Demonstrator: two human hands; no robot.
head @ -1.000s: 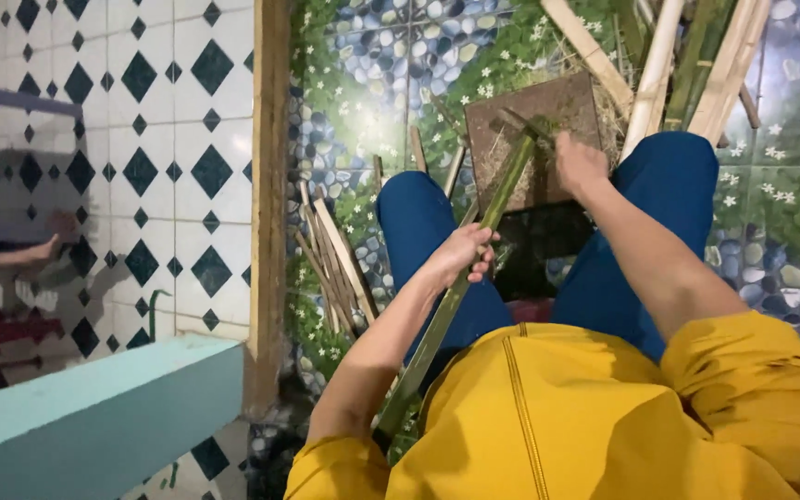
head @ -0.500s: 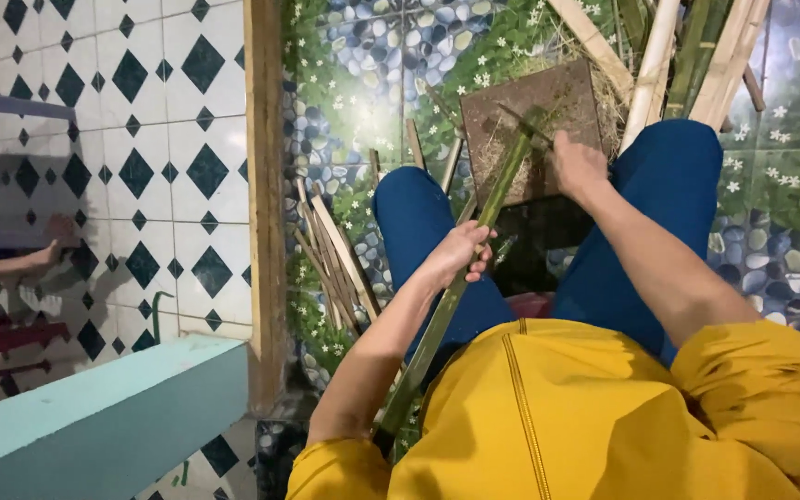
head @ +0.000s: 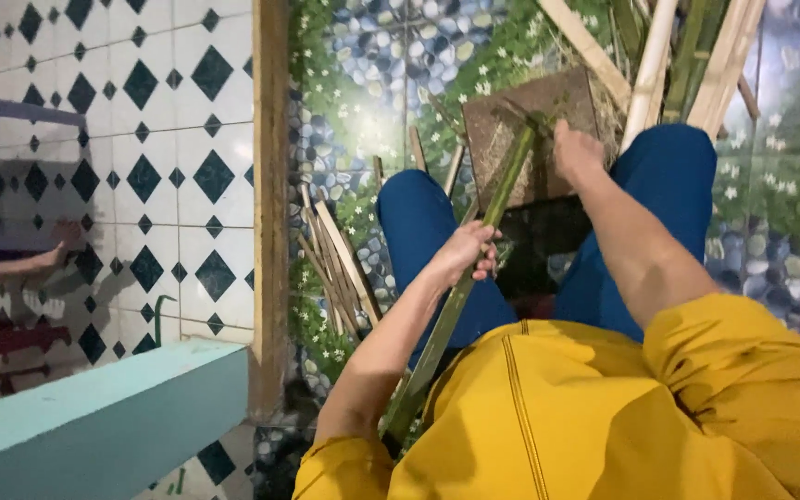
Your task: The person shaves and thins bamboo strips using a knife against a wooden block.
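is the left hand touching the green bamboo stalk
Touching. The head view shows the left hand wrapped around the green bamboo stalk, fingers curled over it with no gap.

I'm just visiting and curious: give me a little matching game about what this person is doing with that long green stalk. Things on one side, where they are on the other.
Things:
1. left hand
2. right hand
3. green bamboo strip
4. loose cut slats

Places:
A. lying on the floor beside the left knee
B. at the far end, on the brown block
C. gripping the strip at mid-length
D. running from the lap out to the block

Pairs: 1-C, 2-B, 3-D, 4-A
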